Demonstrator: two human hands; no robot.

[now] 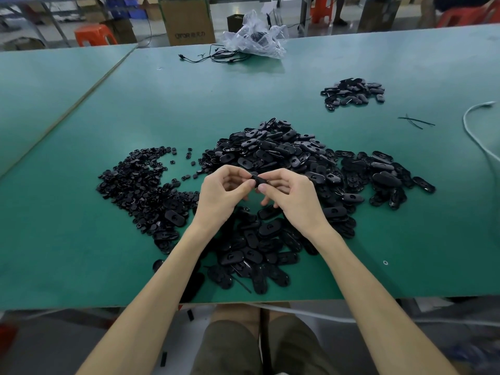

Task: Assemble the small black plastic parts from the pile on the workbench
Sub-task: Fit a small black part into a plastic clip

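A big pile of black oval shells [284, 155] covers the middle of the green workbench [81, 253]. To its left lies a heap of small round black pieces [140, 185]. A smaller heap of oval parts [351, 93] sits at the back right. My left hand [221, 196] and my right hand [289, 196] meet above the near side of the pile. Both pinch one small black part [258, 180] between thumbs and fingertips. Most of that part is hidden by my fingers.
A crumpled clear plastic bag [257, 36] and black cables [213, 56] lie at the back edge. Two thin black ties [415, 121] and a white cable [476, 131] lie at the right. Cardboard boxes and orange stools stand beyond the bench.
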